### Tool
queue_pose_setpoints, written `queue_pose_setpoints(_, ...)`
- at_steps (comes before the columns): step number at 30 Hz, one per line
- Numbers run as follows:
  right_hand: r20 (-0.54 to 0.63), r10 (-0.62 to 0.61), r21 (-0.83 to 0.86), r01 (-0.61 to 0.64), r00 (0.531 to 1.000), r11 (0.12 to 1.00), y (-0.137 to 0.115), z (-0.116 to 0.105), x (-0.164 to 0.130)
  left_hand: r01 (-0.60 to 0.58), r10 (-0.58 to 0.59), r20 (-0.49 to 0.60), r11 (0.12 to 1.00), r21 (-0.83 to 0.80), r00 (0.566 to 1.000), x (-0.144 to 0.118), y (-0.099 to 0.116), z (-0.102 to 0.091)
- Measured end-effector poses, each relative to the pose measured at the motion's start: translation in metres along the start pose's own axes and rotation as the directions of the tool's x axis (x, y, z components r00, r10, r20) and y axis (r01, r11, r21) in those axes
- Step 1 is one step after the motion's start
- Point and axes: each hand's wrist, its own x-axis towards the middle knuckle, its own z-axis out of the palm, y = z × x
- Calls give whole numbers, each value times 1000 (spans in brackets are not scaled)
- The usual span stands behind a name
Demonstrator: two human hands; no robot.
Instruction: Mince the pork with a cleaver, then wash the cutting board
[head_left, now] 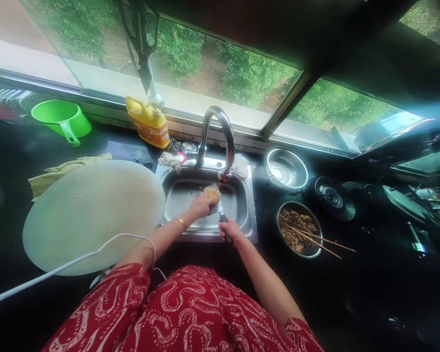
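Over the steel sink (pixel 170 208), my right hand (pixel 231 231) is wrapped round the dark handle of a kitchen knife (pixel 223 217). Its broad blade points up and away, beneath the tap (pixel 225 173). My left hand (pixel 202 203) is closed on a yellow sponge (pixel 214 193), held against the blade, which it partly covers. A thin stream of water seems to fall from the tap near the blade. On the left wrist sits a gold bangle.
Left of the sink lies a large round board (pixel 95 215), crossed by a white cable (pixel 106 244). Behind are a green dipper (pixel 60 120) and a yellow detergent jug (pixel 150 124). At right stand a steel colander (pixel 288 168) and a bowl (pixel 279 227) of brown food with chopsticks (pixel 315 239).
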Motion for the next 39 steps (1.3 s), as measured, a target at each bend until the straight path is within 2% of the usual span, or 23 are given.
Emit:
queue_pose_setpoints(2,-33,0,-13,0,999,1000,-1,-1,3,-79,77,45,995,66,996,-3,1,10)
queue_pose_setpoints(3,-33,0,-31,-1,999,1000,-1,-1,3,-75,71,37,991,113,997,-2,-3,11)
queue_pose_setpoints(7,26,14,-118,-10,1000,993,2,-1,0,101,-88,-67,973,208,994,8,-20,2)
queue_pose_setpoints(8,21,15,-122,-12,1000,993,2,0,-1,92,-81,-63,974,206,995,8,-21,2)
queue_pose_setpoints(12,-50,7,-117,-13,999,993,1,0,-1,-63,62,10,989,133,998,0,-17,12)
queue_pose_setpoints(13,-45,8,-126,-14,999,992,1,-1,-3,-52,51,14,989,141,999,-1,-18,13)
queue_pose_setpoints(17,32,23,-164,-17,999,986,2,1,-10,133,-126,-45,962,237,991,4,-22,4)
queue_pose_setpoints(18,31,24,-166,-19,999,986,1,3,-11,131,-122,-53,960,247,991,5,-22,2)
queue_pose_setpoints(22,-54,17,-172,-26,998,985,0,6,-12,-34,40,-18,965,261,999,-5,-22,7)
queue_pose_setpoints(23,-60,16,-174,-26,998,984,1,5,-13,-26,28,-3,962,272,1000,-8,-24,7)
queue_pose_setpoints(25,-41,4,-180,-11,999,984,2,0,-17,69,-74,8,952,299,997,-10,-33,1)
queue_pose_setpoints(28,-33,-26,-201,19,999,979,5,-6,-21,212,-200,-71,933,292,977,-5,-37,-12)
queue_pose_setpoints(30,-42,-33,-208,23,999,978,7,-5,-20,171,-149,-101,952,255,984,-1,-29,-15)
queue_pose_setpoints(32,-33,-30,-194,23,999,981,9,-1,-17,53,-37,-73,972,227,997,1,-18,-10)
queue_pose_setpoints(34,-14,-30,-179,27,999,983,11,3,-17,2,4,-26,974,227,1000,2,-16,-5)
queue_pose_setpoints(37,11,-43,-193,44,999,980,11,3,-23,148,-145,-29,956,254,989,8,-32,-12)
queue_pose_setpoints(39,8,-57,-213,57,998,975,9,0,-29,257,-243,-86,926,276,966,16,-44,-25)
